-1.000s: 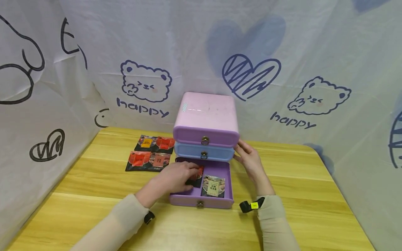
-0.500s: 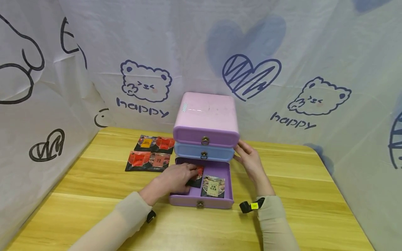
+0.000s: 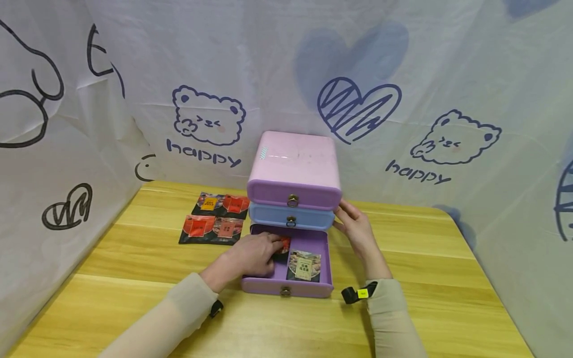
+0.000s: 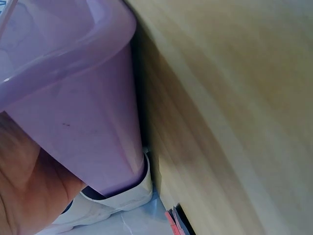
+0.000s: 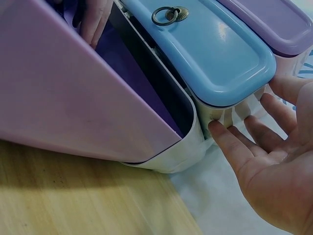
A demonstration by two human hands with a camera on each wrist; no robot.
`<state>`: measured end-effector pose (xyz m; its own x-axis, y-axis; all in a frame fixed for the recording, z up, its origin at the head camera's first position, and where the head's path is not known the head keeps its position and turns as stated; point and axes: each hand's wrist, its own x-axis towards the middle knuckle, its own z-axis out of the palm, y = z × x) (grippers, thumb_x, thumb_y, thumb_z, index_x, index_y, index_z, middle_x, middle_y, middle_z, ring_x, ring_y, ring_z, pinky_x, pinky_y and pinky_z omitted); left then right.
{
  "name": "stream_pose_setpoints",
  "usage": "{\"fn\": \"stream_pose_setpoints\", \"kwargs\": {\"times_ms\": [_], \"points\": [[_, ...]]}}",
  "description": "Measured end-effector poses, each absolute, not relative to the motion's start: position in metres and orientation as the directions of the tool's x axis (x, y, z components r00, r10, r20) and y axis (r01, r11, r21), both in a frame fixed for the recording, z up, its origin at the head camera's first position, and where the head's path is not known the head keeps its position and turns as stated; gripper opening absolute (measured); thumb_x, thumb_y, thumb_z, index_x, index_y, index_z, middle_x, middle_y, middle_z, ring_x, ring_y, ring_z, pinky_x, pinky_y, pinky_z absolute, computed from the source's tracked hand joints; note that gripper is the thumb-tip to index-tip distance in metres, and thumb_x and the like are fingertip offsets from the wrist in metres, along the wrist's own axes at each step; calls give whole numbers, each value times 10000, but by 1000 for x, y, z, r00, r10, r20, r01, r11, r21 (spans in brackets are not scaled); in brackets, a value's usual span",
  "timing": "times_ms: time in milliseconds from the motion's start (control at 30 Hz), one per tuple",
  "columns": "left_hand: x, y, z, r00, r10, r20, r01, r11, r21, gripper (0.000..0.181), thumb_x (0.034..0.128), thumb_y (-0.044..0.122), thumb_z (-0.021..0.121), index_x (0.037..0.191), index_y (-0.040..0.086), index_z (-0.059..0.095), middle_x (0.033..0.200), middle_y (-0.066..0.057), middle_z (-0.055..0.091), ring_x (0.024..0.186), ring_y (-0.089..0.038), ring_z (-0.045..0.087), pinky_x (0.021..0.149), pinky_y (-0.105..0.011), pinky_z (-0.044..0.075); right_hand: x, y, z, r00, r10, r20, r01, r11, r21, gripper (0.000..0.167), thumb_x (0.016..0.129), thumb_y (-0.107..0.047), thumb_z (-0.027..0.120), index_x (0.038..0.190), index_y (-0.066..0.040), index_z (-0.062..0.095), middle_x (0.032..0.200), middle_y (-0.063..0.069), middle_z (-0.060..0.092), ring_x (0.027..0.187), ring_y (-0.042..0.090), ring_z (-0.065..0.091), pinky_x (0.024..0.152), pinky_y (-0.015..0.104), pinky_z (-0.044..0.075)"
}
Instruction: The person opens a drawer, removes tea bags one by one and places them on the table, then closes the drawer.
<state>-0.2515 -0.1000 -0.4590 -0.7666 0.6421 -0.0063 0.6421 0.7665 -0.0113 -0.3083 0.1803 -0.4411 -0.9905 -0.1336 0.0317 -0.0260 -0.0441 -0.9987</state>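
A small chest of drawers (image 3: 295, 154) with a pink top stands at the table's back. Its bottom purple drawer (image 3: 309, 290) is pulled out, and the blue drawer (image 3: 268, 215) above it is closed. My left hand (image 3: 252, 254) reaches inside the bottom drawer, its fingers bent over a red and black packet (image 3: 284, 247) that it seems to pinch; the thumb tip is hidden. Beside it lies a cream packet (image 3: 304, 266). The fingertips of my right hand (image 5: 279, 161) rest against the chest's right side, by the blue drawer.
Several red, black and orange packets (image 3: 210, 229) lie in two rows on the wooden table (image 3: 134, 278), left of the chest. A white printed curtain (image 3: 277, 74) hangs close behind and along both sides.
My left thumb has drawn in toward the fingers, and the near edge of the red and black packet shows farther back than before. The right hand and the chest have stayed still.
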Motion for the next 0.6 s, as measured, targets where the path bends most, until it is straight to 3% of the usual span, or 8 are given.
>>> {"fn": "stream_pose_setpoints", "kwargs": {"times_ms": [367,600], "points": [[-250,-99,-463,-753,649,110,647,760,-56,397,950,143,658,1342,92,694,1308,-91,693,1162,-274,667,944,-428,584,-308,180,-441,-988,-147,38,-33,-35,-999,514,1068,-207,595,1541,-40,483,1587,131,462,1445,257,457,1094,406,500],[-250,-102,-466,-698,683,217,675,728,-121,335,969,72,664,1297,107,722,1265,-64,720,1094,-237,698,884,-378,606,-308,180,-442,-989,-147,34,-29,-34,-999,516,1069,-210,596,1544,-44,481,1584,126,466,1436,252,467,1095,413,500]]}}
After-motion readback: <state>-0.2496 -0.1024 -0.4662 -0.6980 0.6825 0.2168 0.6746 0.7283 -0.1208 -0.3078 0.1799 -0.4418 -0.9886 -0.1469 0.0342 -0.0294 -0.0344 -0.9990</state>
